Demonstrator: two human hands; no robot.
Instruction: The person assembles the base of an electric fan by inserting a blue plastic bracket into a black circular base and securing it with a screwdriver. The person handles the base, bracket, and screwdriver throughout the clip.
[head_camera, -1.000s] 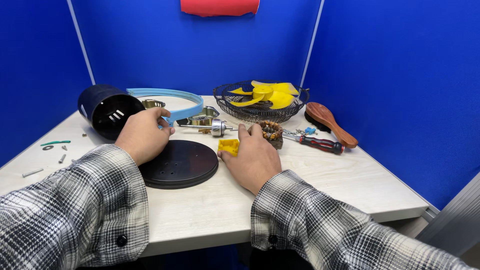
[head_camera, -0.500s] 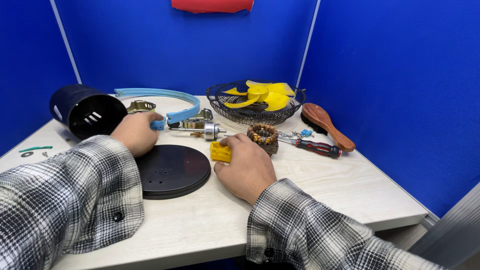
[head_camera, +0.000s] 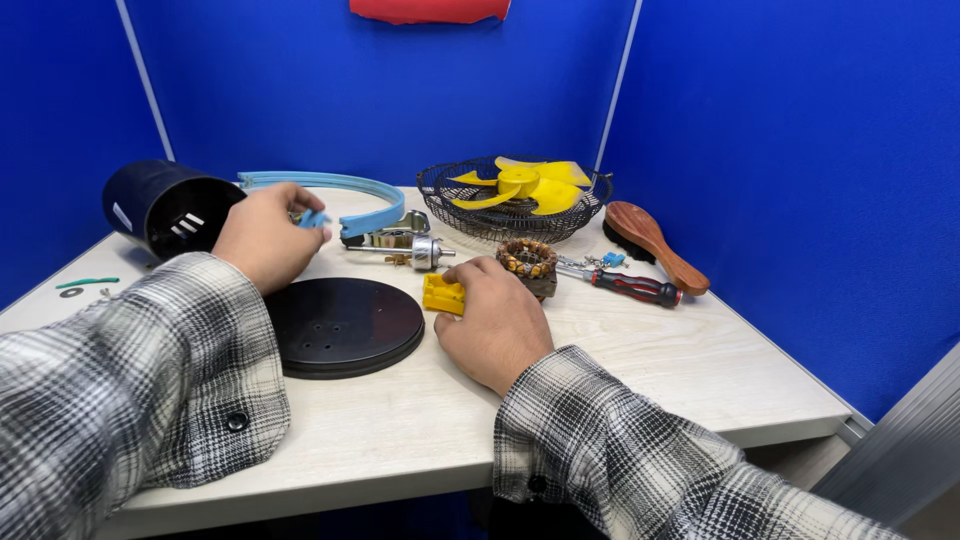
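Fingers of the left hand (head_camera: 262, 232) pinch a blue clip (head_camera: 314, 219); right hand (head_camera: 490, 318) holds a flat-lying yellow block (head_camera: 443, 294).

We note two bare hands, the left hand (head_camera: 262, 236) in the upper left of the frame and the right hand (head_camera: 492, 322) near the centre. Both arms wear long flannel sleeves in a black, grey and white plaid. The left sleeve (head_camera: 130, 385) fills the lower left; its cuff carries one dark round button. The right sleeve (head_camera: 640, 460) runs to the lower right; its cuff shows a dark button too. No rings, watch or gloves visible.
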